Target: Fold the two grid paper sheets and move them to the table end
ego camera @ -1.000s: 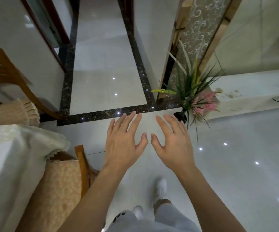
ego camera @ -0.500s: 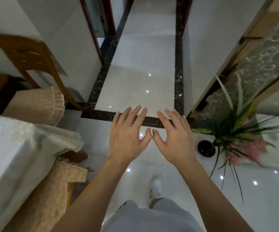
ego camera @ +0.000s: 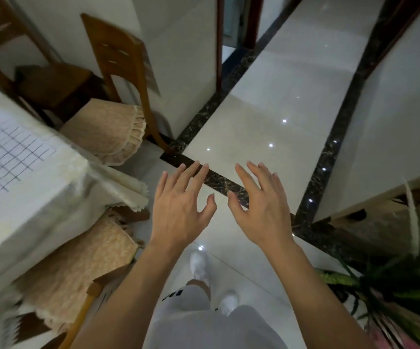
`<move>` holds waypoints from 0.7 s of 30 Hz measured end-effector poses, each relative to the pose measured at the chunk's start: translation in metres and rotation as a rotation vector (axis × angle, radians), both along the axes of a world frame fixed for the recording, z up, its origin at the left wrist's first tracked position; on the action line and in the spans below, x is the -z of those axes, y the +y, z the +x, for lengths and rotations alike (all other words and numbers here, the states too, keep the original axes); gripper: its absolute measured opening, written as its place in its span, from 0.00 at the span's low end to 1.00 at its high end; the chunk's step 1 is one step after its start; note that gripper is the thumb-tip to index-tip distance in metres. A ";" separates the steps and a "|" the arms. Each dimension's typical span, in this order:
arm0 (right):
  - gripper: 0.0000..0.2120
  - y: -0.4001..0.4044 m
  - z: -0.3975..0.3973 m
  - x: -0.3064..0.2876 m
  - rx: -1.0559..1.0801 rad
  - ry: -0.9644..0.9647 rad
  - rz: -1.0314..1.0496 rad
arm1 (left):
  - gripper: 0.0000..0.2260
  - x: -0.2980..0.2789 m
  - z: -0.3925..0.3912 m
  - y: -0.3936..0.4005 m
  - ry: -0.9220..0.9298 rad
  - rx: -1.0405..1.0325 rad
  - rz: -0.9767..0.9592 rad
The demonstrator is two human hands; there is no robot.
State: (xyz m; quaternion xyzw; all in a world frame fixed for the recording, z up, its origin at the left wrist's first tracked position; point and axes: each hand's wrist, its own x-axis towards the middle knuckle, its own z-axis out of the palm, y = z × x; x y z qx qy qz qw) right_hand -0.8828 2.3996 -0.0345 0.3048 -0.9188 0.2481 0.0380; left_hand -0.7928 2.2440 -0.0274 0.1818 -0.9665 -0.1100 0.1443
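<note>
You stand on open tiled floor (ego camera: 259, 127), the biggest free area, running far and right down the hallway. Table (ego camera: 27, 212) sits left, under a white cloth whose corner drapes off the near-right edge. One grid paper sheet (ego camera: 4, 157) lies flat on the cloth near that corner, cut by the left frame edge; can't tell if the second sheet is under it or out of view. Not folded yet, judging by how it lies.

Two cushioned chairs flank the table corner: far chair (ego camera: 118, 96) against the wall, near chair (ego camera: 72, 268) tucked under the cloth. Potted plant (ego camera: 390, 293) at near right, leaves spiking toward your right arm.

Left hand (ego camera: 178, 210) and right hand (ego camera: 259, 210) hover over the floor, well apart from the paper, fingers spread, holding nothing.

Risks: reaching left, your sleeve or wrist could snag the draped cloth corner and drag cloth plus sheet off the edge. The sheet is close to the table edge, so a sliding push likely tips it over. The near chair blocks a close stance; bumping it could shake the table. Stepping back right risks the plant. Clearest approach looks like the gap between the two chairs.
</note>
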 end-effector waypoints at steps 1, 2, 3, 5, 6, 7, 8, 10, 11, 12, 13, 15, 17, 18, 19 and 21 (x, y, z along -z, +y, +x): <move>0.27 -0.011 -0.007 0.001 -0.030 -0.005 0.007 | 0.27 0.001 -0.002 -0.008 0.006 -0.028 0.006; 0.27 -0.022 -0.014 0.002 -0.059 -0.007 0.013 | 0.26 0.003 -0.005 -0.017 0.013 -0.053 0.009; 0.27 -0.034 -0.020 0.003 -0.088 -0.006 0.016 | 0.26 0.005 -0.007 -0.026 0.022 -0.075 0.013; 0.27 -0.059 -0.032 0.004 -0.141 0.005 0.023 | 0.26 0.008 -0.012 -0.046 0.036 -0.118 0.020; 0.27 -0.073 -0.039 0.005 -0.166 0.012 0.029 | 0.26 0.010 -0.016 -0.058 0.040 -0.143 0.025; 0.27 -0.086 -0.046 0.005 -0.190 0.015 0.037 | 0.26 0.011 -0.020 -0.069 0.044 -0.168 0.029; 0.28 -0.100 -0.054 0.005 -0.215 0.016 0.047 | 0.26 0.012 -0.025 -0.081 0.049 -0.193 0.032; 0.28 -0.130 -0.069 0.003 -0.265 0.019 0.069 | 0.26 0.014 -0.034 -0.106 0.065 -0.242 0.035; 0.28 -0.147 -0.076 0.002 -0.290 0.021 0.079 | 0.26 0.015 -0.039 -0.121 0.068 -0.264 0.038; 0.28 -0.165 -0.084 0.000 -0.314 0.023 0.090 | 0.26 0.015 -0.044 -0.135 0.067 -0.284 0.042; 0.28 -0.183 -0.090 -0.003 -0.339 0.024 0.097 | 0.26 0.015 -0.048 -0.150 0.067 -0.302 0.047; 0.28 -0.221 -0.102 -0.007 -0.389 0.030 0.099 | 0.26 0.015 -0.057 -0.179 0.078 -0.341 0.053; 0.28 -0.261 -0.112 -0.011 -0.440 0.041 0.097 | 0.26 0.015 -0.064 -0.206 0.102 -0.381 0.058; 0.28 -0.280 -0.115 -0.011 -0.465 0.041 0.094 | 0.25 0.016 -0.066 -0.219 0.114 -0.401 0.061; 0.28 -0.298 -0.116 -0.012 -0.490 0.040 0.092 | 0.25 0.016 -0.067 -0.231 0.124 -0.421 0.064; 0.28 -0.330 -0.118 -0.012 -0.547 0.040 0.084 | 0.25 0.017 -0.067 -0.255 0.135 -0.475 0.074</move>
